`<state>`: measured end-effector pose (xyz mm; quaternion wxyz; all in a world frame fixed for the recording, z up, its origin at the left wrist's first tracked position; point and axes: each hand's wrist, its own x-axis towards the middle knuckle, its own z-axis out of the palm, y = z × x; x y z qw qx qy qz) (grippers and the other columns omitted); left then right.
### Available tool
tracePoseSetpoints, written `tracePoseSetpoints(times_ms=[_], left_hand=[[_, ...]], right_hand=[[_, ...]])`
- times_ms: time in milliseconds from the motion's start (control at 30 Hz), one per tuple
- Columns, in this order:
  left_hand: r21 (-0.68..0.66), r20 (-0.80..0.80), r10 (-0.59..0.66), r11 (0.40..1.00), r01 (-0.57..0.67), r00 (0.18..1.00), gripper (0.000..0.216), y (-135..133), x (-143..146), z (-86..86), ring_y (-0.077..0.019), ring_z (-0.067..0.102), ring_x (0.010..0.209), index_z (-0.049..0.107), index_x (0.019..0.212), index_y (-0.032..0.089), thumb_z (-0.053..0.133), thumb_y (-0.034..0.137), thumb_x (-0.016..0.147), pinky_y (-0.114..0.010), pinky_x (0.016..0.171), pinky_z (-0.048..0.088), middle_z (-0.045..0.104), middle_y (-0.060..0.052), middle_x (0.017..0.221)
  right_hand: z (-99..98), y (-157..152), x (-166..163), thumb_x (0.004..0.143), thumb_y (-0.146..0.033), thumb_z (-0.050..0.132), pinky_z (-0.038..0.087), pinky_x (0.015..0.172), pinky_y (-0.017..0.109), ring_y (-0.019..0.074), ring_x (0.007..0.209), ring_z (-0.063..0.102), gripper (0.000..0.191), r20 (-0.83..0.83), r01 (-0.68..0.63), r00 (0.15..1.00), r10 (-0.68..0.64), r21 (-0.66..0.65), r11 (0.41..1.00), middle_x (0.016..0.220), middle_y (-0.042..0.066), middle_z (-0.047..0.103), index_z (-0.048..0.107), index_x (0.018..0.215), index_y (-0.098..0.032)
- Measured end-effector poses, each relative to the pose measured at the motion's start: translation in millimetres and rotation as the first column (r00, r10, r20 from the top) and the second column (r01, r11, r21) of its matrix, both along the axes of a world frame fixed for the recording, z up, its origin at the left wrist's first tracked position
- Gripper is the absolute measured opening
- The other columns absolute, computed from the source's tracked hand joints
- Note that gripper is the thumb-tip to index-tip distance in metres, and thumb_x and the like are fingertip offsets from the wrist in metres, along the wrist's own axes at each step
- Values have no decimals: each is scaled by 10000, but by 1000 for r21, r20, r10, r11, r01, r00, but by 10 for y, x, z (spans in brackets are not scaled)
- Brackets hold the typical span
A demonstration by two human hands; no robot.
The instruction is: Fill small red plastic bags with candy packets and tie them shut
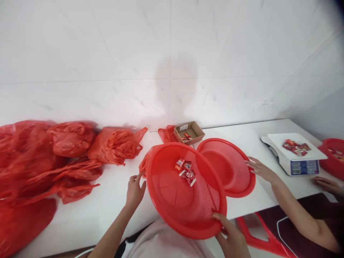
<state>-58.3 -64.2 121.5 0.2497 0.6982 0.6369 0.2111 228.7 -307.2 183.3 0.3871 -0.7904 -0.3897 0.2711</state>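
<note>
A: Near basket — where, and who has it?

B: Red perforated plastic basket (185, 190), round, tilted up off the near edge of the white counter (107, 211). Left hand (135, 191) at its left rim, fingers curled round the edge. Right hand (233, 239) at the near-right rim, thumb over the lip, closed on it. Both hands clamped on the one rim.

A: Contents?

B: A few small red-and-white sachets (186, 171), loose on the mesh wall, far of centre.

A: Handling?

B: Looks light. Thin plastic, probably flexes at the rim; the mesh gives grip, the smooth centre less so. Two opposite rim points suit it best. Tilted like this, the sachets can slide.

A: Around it?

B: A second red basket (228, 166) just behind on the right, partly overlapped; another person's hand (262, 170) rests on its right rim, and their other hand (326, 184) lies near a white weighing scale (297, 156) carrying more sachets. Small cardboard box (189, 132) at the far wall. Heap of red plastic bags (53, 157) on the left. A further red tub (333, 157) at the far right edge.
</note>
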Motion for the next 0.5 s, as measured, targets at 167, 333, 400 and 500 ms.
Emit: tracePoseSetpoints(times_ms=[167, 333, 400, 500], left_hand=[[219, -188, -36, 973, 78, 981, 399, 26, 54, -3, -339, 415, 1236, 594, 1257, 253, 525, 220, 865, -503, 968, 431, 366, -150, 1361], [77, -117, -94, 992, 104, 989, 471, 161, 57, -25, -325, 434, 1257, 488, 1347, 187, 494, 235, 878, -482, 986, 429, 456, -156, 1366], [48, -65, -110, 992, 114, 992, 481, 167, 21, -43, -296, 478, 1217, 460, 1365, 170, 472, 241, 889, -464, 1003, 419, 507, -151, 1321], [17, -21, -112, 994, 112, 994, 501, 97, -48, -73, -274, 497, 1197, 435, 1384, 169, 465, 255, 891, -441, 1000, 421, 512, -144, 1314]], right_hand=[[-148, 99, 175, 772, -383, 524, 578, 767, 311, 213, 929, 687, 320, 153, -19, 988, 27, -52, 998, 1108, 53, 693, 690, 1014, -254], [-322, 175, 248, 769, -450, 476, 555, 706, 338, 221, 811, 690, 410, 175, 69, 984, -40, -164, 984, 1138, 76, 667, 636, 1082, -239], [-396, 182, 282, 765, -468, 465, 538, 675, 355, 242, 774, 688, 443, 195, 119, 978, -73, -235, 965, 1088, 82, 683, 612, 1107, -229], [-483, 207, 328, 793, -502, 430, 504, 631, 382, 291, 766, 683, 473, 300, 226, 946, -122, -338, 914, 1035, 98, 701, 587, 1152, -238]])
